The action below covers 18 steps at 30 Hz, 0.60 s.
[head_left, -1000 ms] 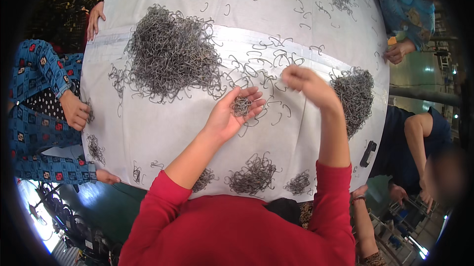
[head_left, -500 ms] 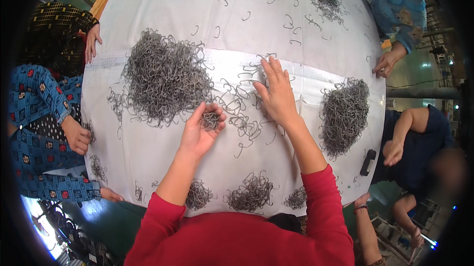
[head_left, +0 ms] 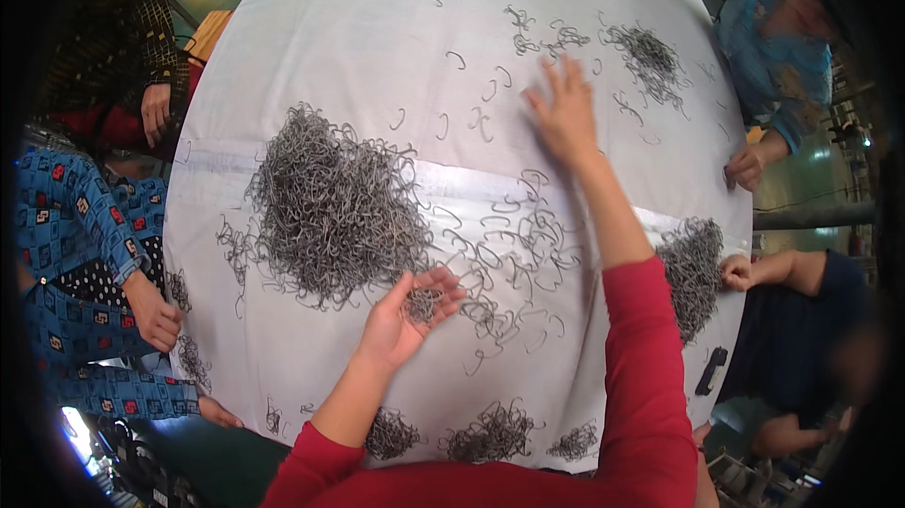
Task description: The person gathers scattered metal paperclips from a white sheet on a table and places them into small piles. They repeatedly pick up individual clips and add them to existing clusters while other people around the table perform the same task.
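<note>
- The left hand (head_left: 394, 329) is palm up above the table's middle, fingers loosely curved, cradling a small bunch of grey, curved metal hooks (head_left: 421, 305).
- The right hand (head_left: 568, 122), well apart from the left, reaches toward the far edge with its fingers spread; whether it touches anything I cannot tell.
- The white-covered table (head_left: 302, 352) carries a large, dense heap of the same hooks (head_left: 335, 211) left of its middle.
- Loose hooks (head_left: 490, 258) are scattered just right of that heap.
- A smaller grey hook pile (head_left: 693, 277) is at the right edge, a co-worker's hand (head_left: 737, 272) just beside it.
- Three little hook clumps (head_left: 490, 433) line the near edge.
- A black oblong object (head_left: 712, 371) lies near the right edge.
</note>
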{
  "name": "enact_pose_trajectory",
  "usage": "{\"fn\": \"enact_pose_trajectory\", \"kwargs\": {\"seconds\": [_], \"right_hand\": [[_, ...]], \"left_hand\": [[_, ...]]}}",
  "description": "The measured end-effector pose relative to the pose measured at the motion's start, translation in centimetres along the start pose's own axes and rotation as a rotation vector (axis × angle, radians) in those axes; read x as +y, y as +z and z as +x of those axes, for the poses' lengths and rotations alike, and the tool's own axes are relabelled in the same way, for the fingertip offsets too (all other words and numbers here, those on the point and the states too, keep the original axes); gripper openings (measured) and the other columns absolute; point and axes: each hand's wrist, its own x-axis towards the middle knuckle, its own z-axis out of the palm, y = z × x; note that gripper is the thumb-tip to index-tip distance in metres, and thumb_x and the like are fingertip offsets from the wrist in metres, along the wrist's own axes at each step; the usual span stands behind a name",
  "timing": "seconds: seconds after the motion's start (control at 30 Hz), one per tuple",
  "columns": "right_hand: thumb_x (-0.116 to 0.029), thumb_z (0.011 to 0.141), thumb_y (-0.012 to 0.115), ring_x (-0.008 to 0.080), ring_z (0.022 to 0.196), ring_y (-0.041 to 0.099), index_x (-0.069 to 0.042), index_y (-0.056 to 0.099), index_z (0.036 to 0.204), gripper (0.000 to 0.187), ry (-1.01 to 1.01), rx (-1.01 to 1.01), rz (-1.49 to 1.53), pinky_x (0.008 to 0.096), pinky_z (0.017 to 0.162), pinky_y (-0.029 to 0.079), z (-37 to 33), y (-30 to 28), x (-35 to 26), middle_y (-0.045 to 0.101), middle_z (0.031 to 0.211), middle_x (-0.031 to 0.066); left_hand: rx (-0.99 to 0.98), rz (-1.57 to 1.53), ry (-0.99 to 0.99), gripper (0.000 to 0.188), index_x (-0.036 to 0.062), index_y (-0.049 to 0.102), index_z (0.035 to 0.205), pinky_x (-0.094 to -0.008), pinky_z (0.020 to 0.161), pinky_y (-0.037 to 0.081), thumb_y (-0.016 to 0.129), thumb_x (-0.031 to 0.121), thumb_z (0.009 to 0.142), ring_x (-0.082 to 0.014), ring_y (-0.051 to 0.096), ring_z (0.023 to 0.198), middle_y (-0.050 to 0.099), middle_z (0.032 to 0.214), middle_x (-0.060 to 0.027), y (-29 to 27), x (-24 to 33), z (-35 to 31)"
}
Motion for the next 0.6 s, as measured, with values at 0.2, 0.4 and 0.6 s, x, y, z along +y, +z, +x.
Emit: {"fn": "enact_pose_trajectory", "kwargs": {"seconds": [0.2, 0.4, 0.6], "right_hand": [[-0.059, 0.089, 0.039, 0.0308, 0.140, 0.015, -0.016, 0.034, 0.142, 0.069, 0.317, -0.044, -0.142, 0.0515, 0.112, 0.010, 10.9, 2.5, 6.5, 0.023, 0.149, 0.0168], [-0.055, 0.091, 0.039, 0.0246, 0.138, 0.024, -0.018, 0.043, 0.136, 0.058, -0.113, -0.141, -0.024, 0.0522, 0.111, 0.015, 13.9, 6.2, 0.7, 0.033, 0.146, 0.0080], [-0.037, 0.093, 0.047, 0.0260, 0.135, 0.030, -0.017, 0.049, 0.131, 0.043, -0.383, -0.225, 0.210, 0.0526, 0.110, 0.019, 4.6, 2.5, -0.7, 0.039, 0.143, 0.0063]], "left_hand": [[-0.040, 0.050, 0.002, 0.050, -0.0036, 0.051, 0.119, -0.0414, 0.090, 0.048, 0.027, 0.036, 0.101, -0.0329, 0.054, 0.109, 0.056, 0.116, -0.0185, -0.4, -0.4, -0.2], [-0.038, 0.071, 0.030, 0.050, -0.0041, 0.052, 0.118, -0.0417, 0.089, 0.048, 0.026, 0.035, 0.101, -0.0334, 0.055, 0.108, 0.057, 0.116, -0.0187, -0.7, -0.5, -0.4], [-0.089, 0.104, 0.033, 0.049, -0.0049, 0.052, 0.117, -0.0401, 0.089, 0.048, 0.027, 0.034, 0.101, -0.0316, 0.056, 0.107, 0.057, 0.115, -0.0192, -0.5, -0.3, -0.3]]}}
